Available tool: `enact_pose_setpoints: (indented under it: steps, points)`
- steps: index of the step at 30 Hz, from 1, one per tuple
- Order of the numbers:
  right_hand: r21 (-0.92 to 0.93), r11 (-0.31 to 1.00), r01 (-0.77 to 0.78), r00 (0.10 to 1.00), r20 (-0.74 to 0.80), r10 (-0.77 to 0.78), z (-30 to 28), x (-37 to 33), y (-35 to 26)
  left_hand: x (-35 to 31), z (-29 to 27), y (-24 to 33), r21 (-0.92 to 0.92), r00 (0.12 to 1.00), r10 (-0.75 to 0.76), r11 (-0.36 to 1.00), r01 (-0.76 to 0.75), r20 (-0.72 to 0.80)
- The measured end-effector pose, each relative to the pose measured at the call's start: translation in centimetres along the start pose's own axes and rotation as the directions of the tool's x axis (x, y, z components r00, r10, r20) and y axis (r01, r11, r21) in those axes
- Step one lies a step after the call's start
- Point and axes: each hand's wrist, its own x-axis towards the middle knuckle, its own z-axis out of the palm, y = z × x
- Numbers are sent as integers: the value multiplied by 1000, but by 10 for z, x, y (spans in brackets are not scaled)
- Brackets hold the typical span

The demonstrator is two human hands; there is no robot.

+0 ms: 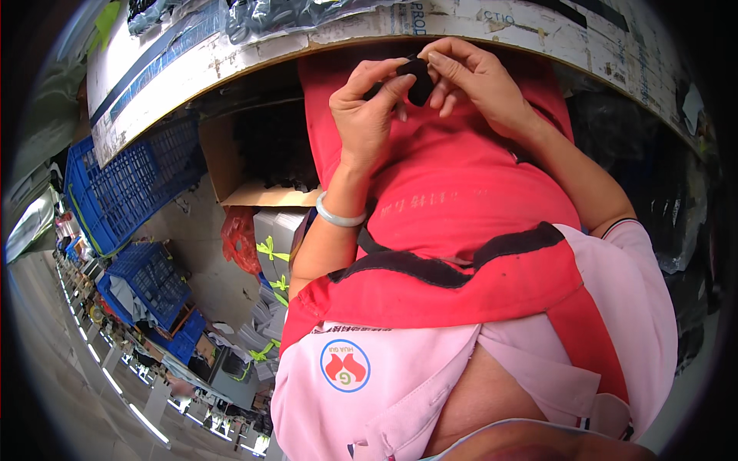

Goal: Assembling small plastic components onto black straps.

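A small, dark black piece, soft-looking like cloth (418,80), is held up between my two hands, just in front of the table edge and above the red apron (461,177). My left hand (367,107) pinches its left side between thumb and fingers. At its upper right, the thumb and forefinger of my right hand (475,81) close on the edge, while the other fingers curl loosely below. A pale bangle (340,213) circles my left wrist. What exactly the black piece is cannot be made out.
The worn white tabletop (330,38) carries dark items in clear plastic (284,19). Below it on the left stands an open cardboard box (223,161) with dark contents. Blue crates (127,177), a red plastic bag (241,240) and tied grey bundles (277,230) lie farther left. Dark plastic bags (653,169) fill the right.
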Motion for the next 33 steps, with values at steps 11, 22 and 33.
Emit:
enact_pose_setpoints:
  steps: [11, 22, 33]
  points:
    - [-245, 968, 60, 979, 204, -9, -19, 4, -13, -14, 3, 13, 289, 934, 293, 894, -343, 204]
    - [-243, 969, 54, 990, 140, -20, -11, 14, 13, -37, -25, 45, 282, 992, -79, 958, 48, 98]
    - [-998, -61, 28, 727, 62, -684, -131, 24, -55, -89, -205, 27, -361, 782, -294, 928, 95, -550]
